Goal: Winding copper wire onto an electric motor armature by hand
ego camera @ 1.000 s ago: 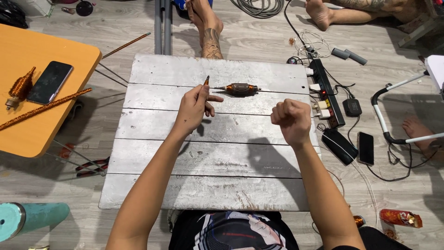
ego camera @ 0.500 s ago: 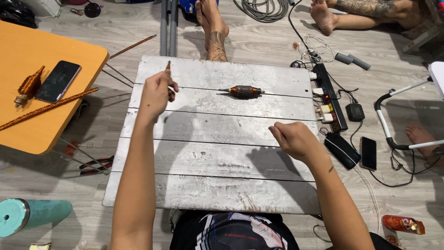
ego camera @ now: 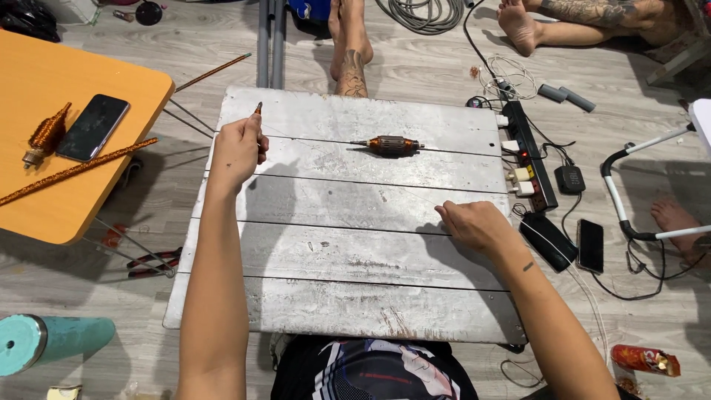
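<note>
Two hands: both over the grey plank surface (ego camera: 348, 259), well apart from each other.
Left hand (ego camera: 238, 148): closed in a pinch around a thin copper-tipped stick (ego camera: 258, 109), held upright near the surface's far-left corner.
Right hand (ego camera: 474, 224): lying loosely curled, palm down, near the surface's right edge; it grips nothing that can be seen.
Motor armature (ego camera: 392, 145): lying on its side toward the far edge of the surface, between the hands, touched by neither.
Thin wire: a fine line seems to run from the armature toward the left hand; too faint to be sure.
Progress: judging by this, winding work looks mid-way, the armature unfinished.
Power strip (ego camera: 527, 155): just off the surface's right edge.
</note>
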